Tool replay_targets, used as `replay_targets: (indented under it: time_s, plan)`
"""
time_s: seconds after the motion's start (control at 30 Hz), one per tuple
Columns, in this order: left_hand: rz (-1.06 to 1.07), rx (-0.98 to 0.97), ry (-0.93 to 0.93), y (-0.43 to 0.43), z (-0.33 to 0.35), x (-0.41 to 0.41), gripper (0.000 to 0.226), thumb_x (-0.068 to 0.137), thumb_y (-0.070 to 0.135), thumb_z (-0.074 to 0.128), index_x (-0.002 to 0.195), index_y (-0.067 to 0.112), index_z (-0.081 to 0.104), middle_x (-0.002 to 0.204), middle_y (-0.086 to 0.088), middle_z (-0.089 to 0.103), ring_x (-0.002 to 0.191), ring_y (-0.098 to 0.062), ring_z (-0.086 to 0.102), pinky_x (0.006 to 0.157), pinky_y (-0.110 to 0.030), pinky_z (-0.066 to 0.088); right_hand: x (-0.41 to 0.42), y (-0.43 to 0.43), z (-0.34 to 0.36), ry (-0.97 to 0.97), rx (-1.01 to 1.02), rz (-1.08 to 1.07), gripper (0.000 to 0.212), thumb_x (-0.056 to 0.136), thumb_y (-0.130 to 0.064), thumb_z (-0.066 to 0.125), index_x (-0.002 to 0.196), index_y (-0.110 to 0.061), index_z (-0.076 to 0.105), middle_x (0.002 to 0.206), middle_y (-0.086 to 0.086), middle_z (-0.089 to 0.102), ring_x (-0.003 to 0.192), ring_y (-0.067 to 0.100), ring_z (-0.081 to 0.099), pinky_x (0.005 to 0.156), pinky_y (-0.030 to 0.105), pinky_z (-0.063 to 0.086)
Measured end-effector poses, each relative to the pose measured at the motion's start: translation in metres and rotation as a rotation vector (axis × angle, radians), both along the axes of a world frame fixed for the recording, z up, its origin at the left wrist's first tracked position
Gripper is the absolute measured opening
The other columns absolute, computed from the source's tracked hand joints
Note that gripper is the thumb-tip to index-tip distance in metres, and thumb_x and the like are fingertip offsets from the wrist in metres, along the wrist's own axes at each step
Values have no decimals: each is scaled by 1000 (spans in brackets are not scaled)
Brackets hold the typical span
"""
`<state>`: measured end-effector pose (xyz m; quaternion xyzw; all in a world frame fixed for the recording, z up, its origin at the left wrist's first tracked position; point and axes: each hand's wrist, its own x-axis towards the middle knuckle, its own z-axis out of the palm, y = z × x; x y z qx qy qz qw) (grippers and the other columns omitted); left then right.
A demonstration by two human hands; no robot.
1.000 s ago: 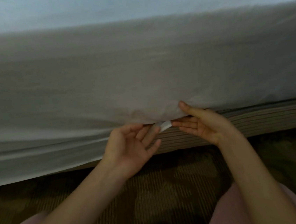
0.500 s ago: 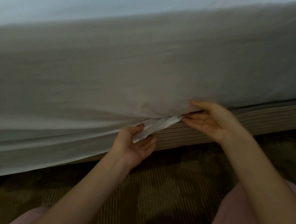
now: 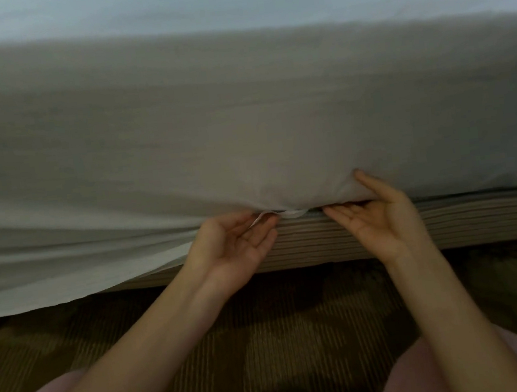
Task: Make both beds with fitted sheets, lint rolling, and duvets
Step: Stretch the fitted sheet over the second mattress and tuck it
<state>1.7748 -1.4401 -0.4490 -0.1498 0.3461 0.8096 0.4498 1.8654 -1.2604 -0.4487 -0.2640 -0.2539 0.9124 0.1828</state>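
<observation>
The fitted sheet [image 3: 242, 117] hangs down the side of the bed, its lower edge meeting both hands and sagging lower to the left. The left hand [image 3: 233, 246], palm up, pinches the white hem. The right hand [image 3: 377, 218], near it but not touching, has its straight fingers tucked under the edge and its thumb against the sheet, in front of the striped bed base [image 3: 476, 220].

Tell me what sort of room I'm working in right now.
Likely a bedroom, possibly a hotel room: a white sheet is stretched across the top and down the side, a striped bed base sits beneath it, and patterned carpet covers the floor.
</observation>
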Motion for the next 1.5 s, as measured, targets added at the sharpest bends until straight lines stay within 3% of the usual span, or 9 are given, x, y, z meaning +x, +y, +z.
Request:
replay_targets:
  time_s: [0.13,0.33,0.53,0.8,0.93,1.07,1.13,1.4,1.5]
  plan:
    - [15,115,-13,10,1,1,41,75,-3,44,114,-1,54,127,-16,56,122,-31,52,102,-40,37,-12,-7,-12,141,-27,-21,101,36,-17,95,127,-6,54,124,16,63,115,31,59,89,48,52]
    - [41,222,52,38,-7,-8,36,64,-10,43,89,11,57,94,-7,62,94,-23,59,90,-44,47,-38,-22,-16,446,-70,-68,93,53,-25,90,136,-11,49,132,10,58,122,27,55,102,52,42]
    - [18,192,126,41,-8,-7,39,63,-7,40,92,14,57,96,-5,63,95,-22,58,95,-46,40,-35,-23,-14,328,-39,-36,73,71,-38,72,135,-13,50,128,9,61,121,27,56,104,47,42]
    - [17,-250,75,12,17,-1,18,87,13,39,95,10,55,104,-13,63,92,-26,61,77,-34,41,5,-12,-8,-299,433,420,54,83,-58,54,113,-14,59,99,9,73,89,17,71,85,32,49]
    - [18,-572,91,-8,27,-18,18,93,9,32,83,8,47,89,-15,62,73,-23,61,67,-30,38,-7,-46,-15,-221,410,763,25,91,-38,55,105,-18,59,95,4,72,83,16,70,82,31,50]
    - [-64,-856,187,-46,45,-46,21,99,16,31,89,9,48,76,-12,65,64,-22,64,63,-29,38,-32,-75,-29,-178,439,819,8,91,-28,60,94,-22,62,98,3,69,83,16,67,81,29,50]
    - [-56,-937,217,-77,60,-56,23,101,23,34,95,8,50,86,-10,62,75,-19,60,63,-29,39,-44,-83,-28,-135,377,760,11,91,-26,59,96,-17,62,99,6,69,85,18,67,74,26,53]
    - [227,-984,217,-215,45,-92,15,100,27,41,109,14,43,90,-3,57,81,-19,59,63,-29,37,-72,-147,-18,130,360,953,69,69,-41,72,128,-13,49,122,9,65,113,23,62,106,38,41]
    - [337,-907,184,-249,28,-112,29,96,32,51,116,15,40,97,-7,51,81,-21,56,71,-33,41,-89,-177,-16,160,275,887,92,55,-45,86,131,-11,50,128,7,62,118,21,59,94,28,50]
